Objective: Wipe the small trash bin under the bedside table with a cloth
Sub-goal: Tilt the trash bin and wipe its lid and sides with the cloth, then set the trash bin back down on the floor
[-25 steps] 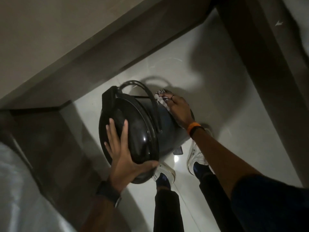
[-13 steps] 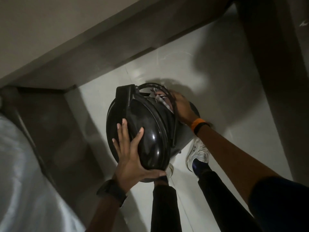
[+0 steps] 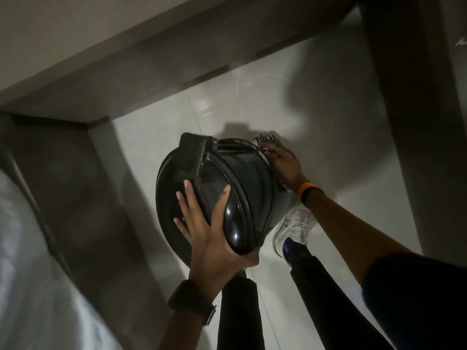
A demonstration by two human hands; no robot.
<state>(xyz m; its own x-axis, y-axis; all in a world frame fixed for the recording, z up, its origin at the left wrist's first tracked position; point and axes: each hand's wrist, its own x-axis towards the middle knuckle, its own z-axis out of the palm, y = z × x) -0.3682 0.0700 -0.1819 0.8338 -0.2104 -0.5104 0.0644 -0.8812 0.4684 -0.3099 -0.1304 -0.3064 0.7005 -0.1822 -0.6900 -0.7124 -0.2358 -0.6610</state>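
A small glossy black trash bin (image 3: 250, 183) is held above the floor, tipped on its side with its lid facing me. My left hand (image 3: 209, 236) grips the lid from below, fingers spread over it and thumb under the rim. My right hand (image 3: 283, 165) presses a striped cloth (image 3: 262, 141) against the far side of the bin's body. Only the cloth's edge shows past my fingers. The bin's thin wire handle lies along its upper side.
Pale glossy floor tiles (image 3: 341, 137) lie below. A dark skirting and wall (image 3: 126, 72) run across the top. Dark wooden furniture (image 3: 404, 122) stands at the right, white bedding (image 3: 30, 274) at the lower left. My legs and white shoe (image 3: 295, 226) are under the bin.
The bin has turned, so its lid hinge now faces up and more of the body shows. My left hand shifted its hold on the lid. My right hand slid the cloth along the far side.
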